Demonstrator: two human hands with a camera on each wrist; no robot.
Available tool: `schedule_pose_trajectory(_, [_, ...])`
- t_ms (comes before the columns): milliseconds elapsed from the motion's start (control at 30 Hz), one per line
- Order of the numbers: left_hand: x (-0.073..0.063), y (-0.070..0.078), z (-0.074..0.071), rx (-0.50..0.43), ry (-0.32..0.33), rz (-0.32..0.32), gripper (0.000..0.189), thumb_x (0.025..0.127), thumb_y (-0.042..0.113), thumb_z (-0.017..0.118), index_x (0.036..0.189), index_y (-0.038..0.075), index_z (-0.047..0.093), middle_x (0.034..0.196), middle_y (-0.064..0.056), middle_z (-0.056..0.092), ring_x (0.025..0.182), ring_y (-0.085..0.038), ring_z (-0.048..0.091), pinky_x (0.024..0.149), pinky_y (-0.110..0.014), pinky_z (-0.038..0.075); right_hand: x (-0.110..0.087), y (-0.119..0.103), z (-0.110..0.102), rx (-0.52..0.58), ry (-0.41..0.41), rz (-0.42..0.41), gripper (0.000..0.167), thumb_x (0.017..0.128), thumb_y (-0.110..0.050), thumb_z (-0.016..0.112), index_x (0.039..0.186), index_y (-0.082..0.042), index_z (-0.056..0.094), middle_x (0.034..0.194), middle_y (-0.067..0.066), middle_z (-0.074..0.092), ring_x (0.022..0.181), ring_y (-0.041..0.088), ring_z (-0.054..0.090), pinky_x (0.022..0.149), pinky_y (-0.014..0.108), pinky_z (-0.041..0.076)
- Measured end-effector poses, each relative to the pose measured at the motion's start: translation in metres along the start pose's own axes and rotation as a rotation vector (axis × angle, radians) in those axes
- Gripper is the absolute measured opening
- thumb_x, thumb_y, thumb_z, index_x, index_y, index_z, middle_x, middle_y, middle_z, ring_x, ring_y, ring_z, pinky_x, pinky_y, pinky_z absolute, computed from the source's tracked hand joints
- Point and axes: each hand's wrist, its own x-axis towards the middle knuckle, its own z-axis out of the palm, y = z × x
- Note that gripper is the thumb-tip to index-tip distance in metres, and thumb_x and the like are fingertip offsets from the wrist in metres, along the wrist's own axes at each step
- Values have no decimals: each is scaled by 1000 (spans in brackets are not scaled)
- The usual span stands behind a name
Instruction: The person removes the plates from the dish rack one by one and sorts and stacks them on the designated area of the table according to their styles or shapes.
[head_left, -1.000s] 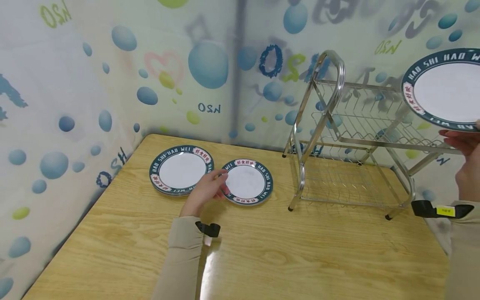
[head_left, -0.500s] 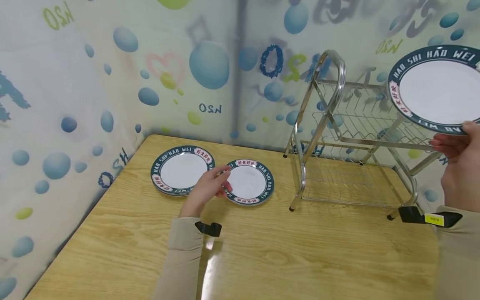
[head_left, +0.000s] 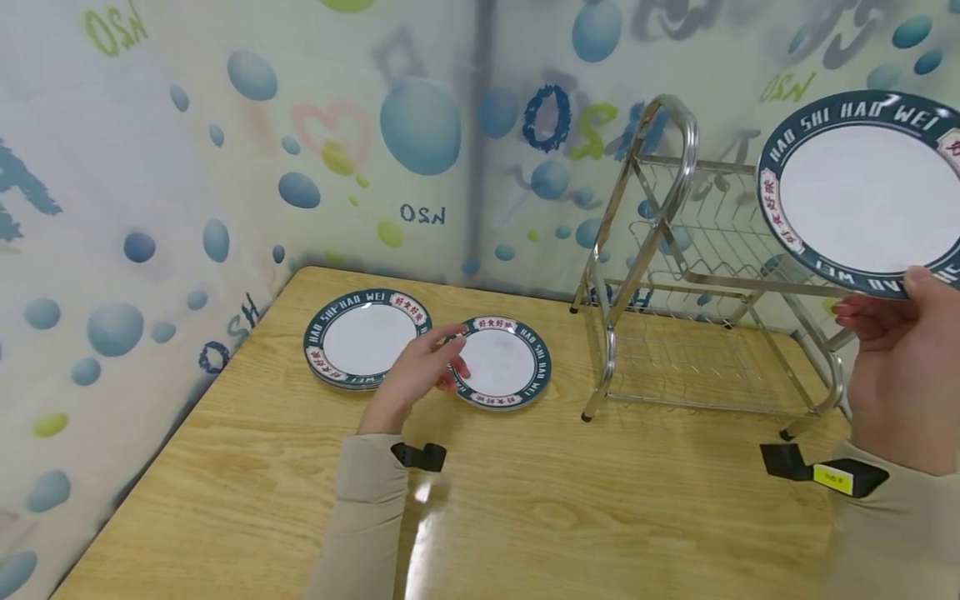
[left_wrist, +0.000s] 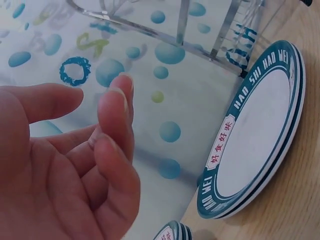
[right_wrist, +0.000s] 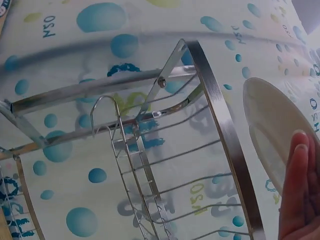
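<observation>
My right hand [head_left: 903, 358] holds a round white plate [head_left: 862, 200] with a dark green lettered rim, up at the right before the wire rack. Its thumb lies on the rim and its fingers are beneath; the right wrist view shows the pale underside of the plate [right_wrist: 270, 120]. My left hand [head_left: 416, 371] hovers with loosely bent fingers and holds nothing, as the left wrist view of that hand [left_wrist: 75, 170] confirms. It partly covers two groups of matching plates on the table: a larger stack [head_left: 363, 342] at left and smaller stacked plates [head_left: 498, 360] at right.
A two-tier chrome dish rack [head_left: 667, 225] stands at the back right of the wooden table [head_left: 585, 508]. Its wire slots [right_wrist: 190, 155] show close up in the right wrist view. A bubble-patterned curtain [head_left: 420, 233] hangs behind and at the left.
My right hand has brought the plate leftward into view and tipped its face more toward the head camera. My left hand has lifted slightly off the smaller plates' rim, its fingers spreading a little.
</observation>
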Motion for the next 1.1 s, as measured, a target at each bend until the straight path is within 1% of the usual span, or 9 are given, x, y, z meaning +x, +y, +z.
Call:
schedule_pose_trajectory(33, [-2,2,1,-1,0,7,41,94,32,43,133,19,40,82,-14,62,66,-34,56,74,-44,45,-4,0,2,9,-23,-12,32,87,-6,55,116,3,46,89,25,59,56,27,57,54,27,49])
schedule_pose_trajectory(167, [4,-4,1,-14,6,54,41,92,38,46,131,26,41,82,-15,62,73,-43,54,72,-44,46,-19,5,8,17,-67,-43,35,86,-4,55,119,4,46,95,29,57,57,29,59,53,30,50])
schedule_pose_trajectory(267, [10,-12,1,-20,6,82,41,90,42,47,129,30,41,83,-16,62,74,-44,53,70,-41,46,-28,8,12,-3,-46,-29,34,85,-5,57,116,6,49,97,31,57,57,30,60,54,31,51])
schedule_pose_trajectory(333, [10,-11,1,-23,9,89,39,91,40,46,129,31,41,83,-16,62,75,-45,53,69,-40,47,-33,11,15,-10,-44,-34,32,85,-4,57,114,8,50,97,32,57,57,30,61,53,31,51])
schedule_pose_trajectory(500, [9,-13,1,-37,25,126,37,91,39,46,128,32,42,80,-13,62,69,-41,54,67,-41,47,-44,18,20,21,-54,-54,33,84,-3,58,113,11,50,94,34,57,53,31,60,48,31,50])
schedule_pose_trajectory(667, [6,-8,0,-31,34,171,40,92,38,46,130,30,39,80,-12,62,68,-38,55,66,-41,47,-53,26,24,85,-68,-62,36,83,-1,59,114,13,49,94,35,56,53,33,60,47,32,49])
schedule_pose_trajectory(767, [3,-5,0,-21,40,191,41,91,38,46,131,30,39,80,-11,62,67,-35,56,65,-42,47,-58,30,25,126,-57,-53,37,82,-1,60,112,15,47,91,35,56,52,34,59,46,33,49])
schedule_pose_trajectory(933, [1,-1,1,-21,34,198,40,92,37,46,130,31,38,80,-10,62,66,-29,56,67,-43,46,-66,35,27,128,-40,-51,37,81,-2,61,111,16,47,90,35,56,51,33,59,46,33,49])
schedule_pose_trajectory(1100, [-1,1,1,-21,33,182,39,92,37,46,130,34,37,81,-9,62,66,-27,57,69,-46,44,-71,39,29,158,-49,-51,39,81,-1,62,112,16,46,90,35,56,52,33,60,46,33,49])
